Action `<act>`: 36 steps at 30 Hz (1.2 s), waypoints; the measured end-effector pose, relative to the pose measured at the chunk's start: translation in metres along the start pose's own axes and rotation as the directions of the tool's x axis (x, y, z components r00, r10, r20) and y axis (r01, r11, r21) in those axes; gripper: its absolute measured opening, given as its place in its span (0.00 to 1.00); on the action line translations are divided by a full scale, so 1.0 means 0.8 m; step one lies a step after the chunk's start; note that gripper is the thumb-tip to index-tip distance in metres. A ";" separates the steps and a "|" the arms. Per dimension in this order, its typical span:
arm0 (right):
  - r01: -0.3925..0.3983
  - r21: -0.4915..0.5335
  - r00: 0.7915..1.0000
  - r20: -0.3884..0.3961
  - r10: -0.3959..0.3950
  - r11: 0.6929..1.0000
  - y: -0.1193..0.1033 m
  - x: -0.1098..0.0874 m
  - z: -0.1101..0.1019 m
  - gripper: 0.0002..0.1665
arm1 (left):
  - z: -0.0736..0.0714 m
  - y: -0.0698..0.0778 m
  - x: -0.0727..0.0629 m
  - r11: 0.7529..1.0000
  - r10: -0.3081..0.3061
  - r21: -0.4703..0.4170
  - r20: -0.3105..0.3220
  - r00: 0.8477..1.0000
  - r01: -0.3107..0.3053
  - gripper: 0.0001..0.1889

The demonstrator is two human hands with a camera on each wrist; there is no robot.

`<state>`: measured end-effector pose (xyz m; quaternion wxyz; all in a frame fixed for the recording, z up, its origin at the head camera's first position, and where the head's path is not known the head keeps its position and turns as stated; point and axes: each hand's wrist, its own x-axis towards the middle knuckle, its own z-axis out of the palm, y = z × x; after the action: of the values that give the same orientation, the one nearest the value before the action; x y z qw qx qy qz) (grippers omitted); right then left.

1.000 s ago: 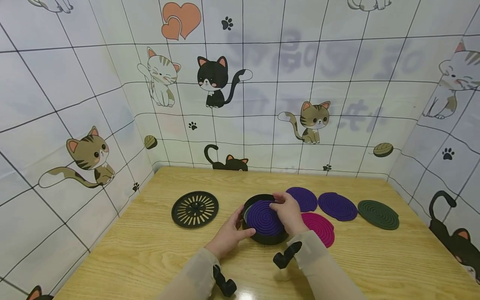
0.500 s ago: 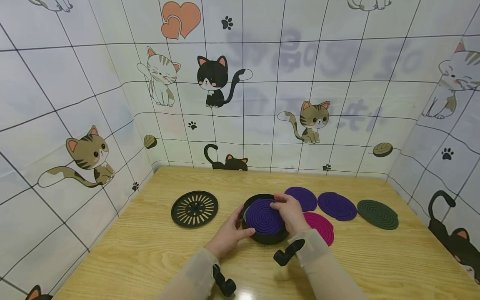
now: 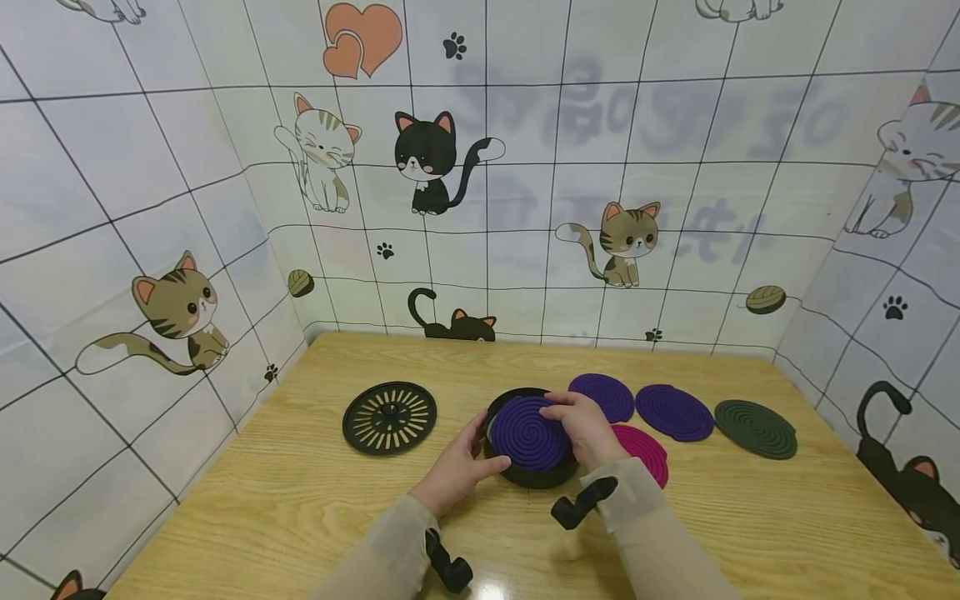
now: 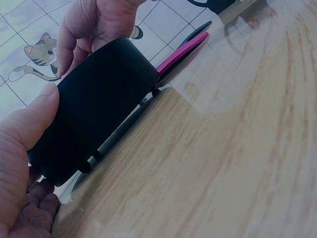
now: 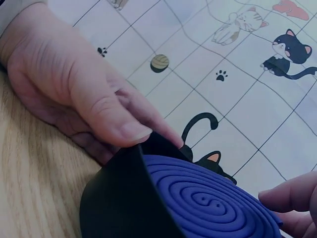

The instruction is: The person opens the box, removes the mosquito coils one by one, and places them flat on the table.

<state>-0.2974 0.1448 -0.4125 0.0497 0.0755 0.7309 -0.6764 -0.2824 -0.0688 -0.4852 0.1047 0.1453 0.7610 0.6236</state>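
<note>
A purple mosquito coil [image 3: 529, 435] lies in the mouth of a round black mosquito coil holder [image 3: 536, 480] on the table. My left hand [image 3: 456, 471] grips the holder's left side; in the left wrist view its thumb [image 4: 42, 114] lies along the black wall. On the opposite side my right hand [image 3: 588, 432] holds the holder's rim. The right wrist view has the right thumb [image 5: 121, 126] on that rim, just beside the purple spiral, with the fingers outside the wall. Fingertips of the left hand [image 5: 292, 198] are near the coil's far edge there. The holder's inside is mostly hidden.
A black slotted round lid [image 3: 390, 418] lies to the left on the wooden table [image 3: 285, 500]. Behind and right of the holder are a pink coil [image 3: 645, 454], two more purple coils [image 3: 675, 412] and a green coil [image 3: 756, 429]. Cat-printed sheets wall in the table.
My right hand has shifted slightly right and nearer along the holder's rim. The left hand and the holder stay in place.
</note>
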 end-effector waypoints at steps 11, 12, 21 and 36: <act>-0.038 -0.029 0.998 0.050 0.039 0.999 -0.004 -0.003 -0.005 0.28 | 0.000 -0.003 0.001 1.000 -0.001 -0.005 0.004 1.000 0.001 0.51; -0.033 -0.026 0.998 0.054 0.034 0.999 -0.003 -0.003 -0.004 0.29 | 0.000 -0.003 0.001 1.000 -0.001 -0.008 0.005 1.000 0.001 0.51; 0.003 0.006 0.997 0.073 -0.004 1.000 0.004 0.002 -0.004 0.28 | 0.000 -0.002 0.000 1.000 -0.007 -0.022 0.006 1.000 0.007 0.51; 0.022 0.054 0.999 0.044 -0.024 0.998 0.006 0.003 -0.009 0.32 | 0.001 0.001 0.000 1.000 -0.005 -0.022 0.002 1.000 0.005 0.52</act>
<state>-0.2986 0.1523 -0.4173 0.0560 0.0532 0.7122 -0.6977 -0.2819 -0.0677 -0.4846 0.1084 0.1427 0.7544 0.6315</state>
